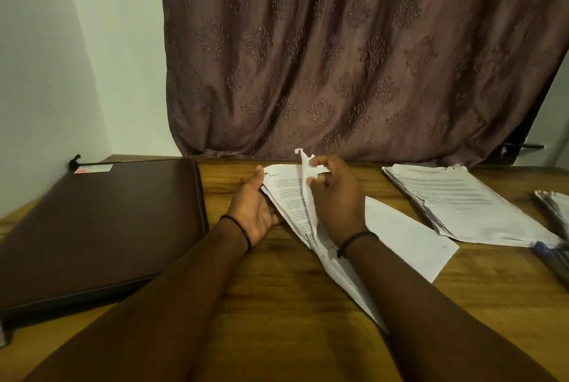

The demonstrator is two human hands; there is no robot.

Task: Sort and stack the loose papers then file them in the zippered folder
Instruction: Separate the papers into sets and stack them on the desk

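Papers (286, 194), creased, pinched by right hand (335, 197)

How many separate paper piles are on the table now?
3. A middle bundle held by the left hand and the right hand; a stack to its right; a third pile at the far right edge, cut off by the frame. More may lie out of view.

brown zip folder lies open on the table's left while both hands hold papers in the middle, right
No: the head view shows the flat brown zippered folder closed, not open. It lies on the left of the wooden table, and the left hand and right hand hold printed white papers in the middle.
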